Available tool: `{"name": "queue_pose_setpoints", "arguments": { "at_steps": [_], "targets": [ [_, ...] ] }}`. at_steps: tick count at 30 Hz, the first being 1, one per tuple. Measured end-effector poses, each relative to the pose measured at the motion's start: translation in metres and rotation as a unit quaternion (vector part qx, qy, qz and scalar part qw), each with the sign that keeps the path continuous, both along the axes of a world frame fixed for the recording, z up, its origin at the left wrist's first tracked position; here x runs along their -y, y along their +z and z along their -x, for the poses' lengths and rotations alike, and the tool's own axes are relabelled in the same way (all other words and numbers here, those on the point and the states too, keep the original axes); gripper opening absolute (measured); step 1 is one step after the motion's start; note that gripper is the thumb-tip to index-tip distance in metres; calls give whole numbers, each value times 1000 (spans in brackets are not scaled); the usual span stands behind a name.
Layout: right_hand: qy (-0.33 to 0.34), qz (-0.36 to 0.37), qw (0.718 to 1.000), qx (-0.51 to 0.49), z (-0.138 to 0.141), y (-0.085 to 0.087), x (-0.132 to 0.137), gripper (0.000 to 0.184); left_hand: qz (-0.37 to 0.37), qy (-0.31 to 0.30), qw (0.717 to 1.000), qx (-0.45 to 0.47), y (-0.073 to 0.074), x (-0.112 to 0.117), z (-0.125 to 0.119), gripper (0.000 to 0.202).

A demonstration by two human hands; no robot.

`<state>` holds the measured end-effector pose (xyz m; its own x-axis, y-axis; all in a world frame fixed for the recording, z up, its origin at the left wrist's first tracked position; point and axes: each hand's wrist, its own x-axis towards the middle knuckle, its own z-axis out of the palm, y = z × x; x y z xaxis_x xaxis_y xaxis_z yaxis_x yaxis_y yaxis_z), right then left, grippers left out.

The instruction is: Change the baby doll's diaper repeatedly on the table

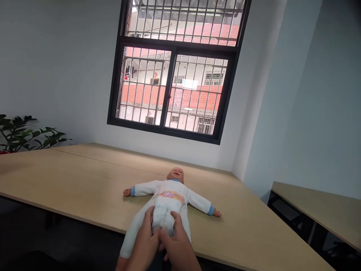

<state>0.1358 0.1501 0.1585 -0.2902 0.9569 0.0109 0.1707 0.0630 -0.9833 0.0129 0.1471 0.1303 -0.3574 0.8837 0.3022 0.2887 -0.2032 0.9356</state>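
A baby doll (146, 187) lies on its back on the wooden table, head toward the window and arms spread. It wears a white suit with blue cuffs and collar; a band with an orange and pink print crosses its belly. Over its lower body is a white diaper (163, 215) with faint pale-blue marks. My left hand (147, 235) grips the diaper's left side, and my right hand (178, 236) grips its right side. Both thumbs meet at the near end. The doll's legs extend toward me past the table edge, partly hidden by my hands.
The light wooden tabletop (84, 180) reaches to the wall, with a seam across its back part. A barred window (169, 90) is above it. A green plant (28, 133) stands at the far left, and another table (318, 203) is at the right.
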Motion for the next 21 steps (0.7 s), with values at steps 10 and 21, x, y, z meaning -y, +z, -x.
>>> {"name": "queue_pose_setpoints", "arguments": {
  "at_steps": [10,21],
  "targets": [
    [-121,-375,894,213,-17,27,-11,35,-118,19,930,-348,36,-7,22,48],
    [-75,-330,849,406,-30,-30,-30,66,56,35,837,-543,2,-14,33,60]
  ]
}}
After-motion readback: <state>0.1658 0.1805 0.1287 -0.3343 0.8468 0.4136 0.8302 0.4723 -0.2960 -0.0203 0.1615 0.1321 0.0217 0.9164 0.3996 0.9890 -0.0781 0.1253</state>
